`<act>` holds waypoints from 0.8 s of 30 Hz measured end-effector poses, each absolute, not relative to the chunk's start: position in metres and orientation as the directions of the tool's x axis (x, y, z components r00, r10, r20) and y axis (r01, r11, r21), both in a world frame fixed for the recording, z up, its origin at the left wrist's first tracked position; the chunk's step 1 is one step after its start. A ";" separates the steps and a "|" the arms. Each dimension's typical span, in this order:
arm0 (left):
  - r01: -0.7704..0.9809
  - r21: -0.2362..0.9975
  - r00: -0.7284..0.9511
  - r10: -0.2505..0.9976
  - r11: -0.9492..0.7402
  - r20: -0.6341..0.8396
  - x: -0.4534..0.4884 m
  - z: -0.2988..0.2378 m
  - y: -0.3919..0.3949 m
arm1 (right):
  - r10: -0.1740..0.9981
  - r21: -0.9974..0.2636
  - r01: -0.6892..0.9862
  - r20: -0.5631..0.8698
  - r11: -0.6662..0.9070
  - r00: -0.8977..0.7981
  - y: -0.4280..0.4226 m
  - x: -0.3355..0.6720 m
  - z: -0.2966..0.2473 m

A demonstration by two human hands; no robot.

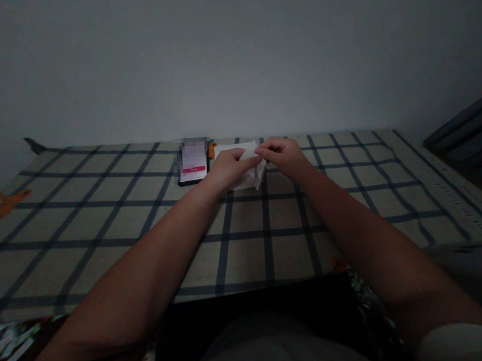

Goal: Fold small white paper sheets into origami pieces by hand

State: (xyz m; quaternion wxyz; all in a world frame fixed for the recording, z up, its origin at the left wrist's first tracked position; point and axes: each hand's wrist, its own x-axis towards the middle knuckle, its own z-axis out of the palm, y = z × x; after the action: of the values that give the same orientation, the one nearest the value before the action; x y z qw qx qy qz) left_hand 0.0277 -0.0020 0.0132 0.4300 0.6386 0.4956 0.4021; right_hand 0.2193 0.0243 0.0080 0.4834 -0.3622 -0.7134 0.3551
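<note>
A white, folded sheet of paper or tissue (257,174) is held above the checked tablecloth (243,218), near its far side. My left hand (229,167) is closed on it from the left, with the thumb lying across the top. From the right, my right hand (282,154) pinches the upper edge of the sheet between thumb and fingers, close to the left thumb. Several creased, pointed layers stick out below and behind the hands. Part of the white sheet is hidden behind my left hand.
A phone with a lit screen (193,160) lies just left of my hands. An orange piece (212,149) sits behind it, and another orange shape (7,203) lies at the far left. A plain wall (235,62) rises behind the table. Something dark and slatted (465,136) stands at right.
</note>
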 end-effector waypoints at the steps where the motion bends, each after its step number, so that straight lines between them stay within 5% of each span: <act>1: 0.273 0.951 0.179 0.979 -0.143 0.096 0.028 0.014 -0.002 | 0.859 -0.856 0.168 0.439 0.489 -0.264 0.024 0.219 0.008; 24: 0.422 0.890 0.186 0.977 -0.173 0.102 0.026 0.015 -0.002 | 0.886 -0.905 0.064 0.396 0.421 -0.241 0.024 0.213 0.004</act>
State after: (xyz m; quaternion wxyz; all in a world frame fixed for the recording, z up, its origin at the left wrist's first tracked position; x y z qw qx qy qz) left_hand 0.0264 -0.0022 0.0153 0.3769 0.6716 0.5209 0.3681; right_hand 0.2134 0.0240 0.0039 0.5055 -0.3520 -0.6747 0.4067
